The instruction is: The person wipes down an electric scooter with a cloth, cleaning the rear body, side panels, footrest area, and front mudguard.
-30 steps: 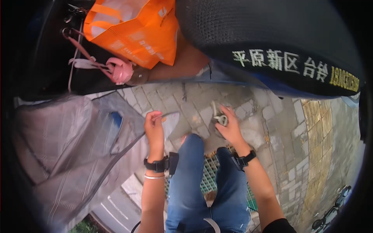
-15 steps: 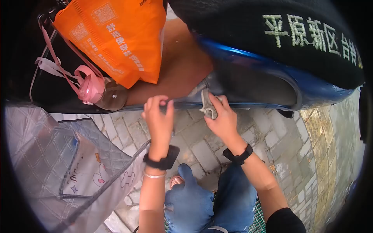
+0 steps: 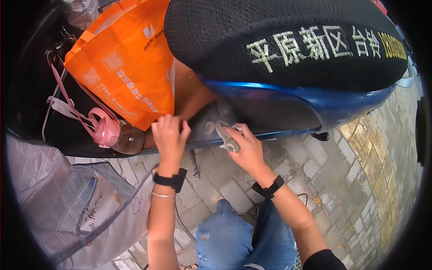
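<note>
My right hand [image 3: 246, 148] grips a crumpled grey cloth [image 3: 228, 136] against the dark lower side panel of a blue scooter [image 3: 270, 105]. My left hand [image 3: 169, 139] is at the edge of the scooter's footboard, just below the bottom corner of an orange bag [image 3: 135, 67]. Its thumb stands apart from the bent fingers, and I see nothing held in it. Whether its fingertips touch the bag, I cannot tell. To the left of that hand lies a clear bottle with a pink lid [image 3: 108, 130] and strap.
Above my hands is the scooter's black seat cover [image 3: 288, 27] with white embroidered characters. A grey quilted apron [image 3: 49, 189] hangs at the left. Paving bricks [image 3: 310, 166] lie below, a kickstand [image 3: 194, 164] reaches toward them, and my jeans-covered knees [image 3: 225, 238] are close in front.
My view has shifted, so the scooter sits further left and its seat shows more. Both hands have moved lower in view, the left nearer the bag. The cloth stays in my right hand.
</note>
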Motion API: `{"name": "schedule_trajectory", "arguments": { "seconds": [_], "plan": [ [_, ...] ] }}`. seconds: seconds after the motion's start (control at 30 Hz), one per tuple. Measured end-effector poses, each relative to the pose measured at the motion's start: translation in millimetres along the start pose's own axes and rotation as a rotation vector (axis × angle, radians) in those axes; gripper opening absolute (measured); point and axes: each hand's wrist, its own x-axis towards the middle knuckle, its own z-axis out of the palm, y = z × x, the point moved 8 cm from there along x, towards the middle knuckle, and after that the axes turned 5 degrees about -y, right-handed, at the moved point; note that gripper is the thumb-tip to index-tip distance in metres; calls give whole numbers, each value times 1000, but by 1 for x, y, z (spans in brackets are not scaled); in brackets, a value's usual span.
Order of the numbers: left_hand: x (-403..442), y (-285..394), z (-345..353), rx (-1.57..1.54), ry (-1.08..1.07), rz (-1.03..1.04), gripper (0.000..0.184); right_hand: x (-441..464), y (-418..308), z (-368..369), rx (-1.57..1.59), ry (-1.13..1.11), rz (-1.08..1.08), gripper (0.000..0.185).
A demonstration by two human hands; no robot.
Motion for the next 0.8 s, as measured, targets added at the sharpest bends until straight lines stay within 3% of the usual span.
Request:
{"name": "schedule_trajectory", "arguments": {
  "seconds": [0.23, 0.3, 0.33, 0.4, 0.47, 0.53, 0.63, 0.8],
  "plan": [
    [14, -27, -17, -1, 93, -163, 18, 52, -57, 3, -55, 113, -320, 60],
    [11, -33, -23, -31, 175, -215, 21, 69, -55, 32, -444, 102, -299, 53],
    [9, -36, -21, -30, 175, -205, 21, 66, -53, 35, -442, 111, -294, 53],
    [5, -55, -18, -64, 161, -286, 22, 56, -45, 59, -509, -134, -229, 48],
    [1, -52, -19, -88, 176, -237, 21, 48, -41, 62, -525, -197, -240, 46],
    [-8, -44, -14, -324, 84, -329, 21, 43, -44, 56, -419, -141, -314, 37],
    [-25, -23, -2, -375, -62, -344, 18, 54, -41, 66, -471, -83, -339, 27],
    [-50, -18, 35, -367, -300, -386, 28, 83, -35, 75, -401, -89, -333, 29]
  ]
}}
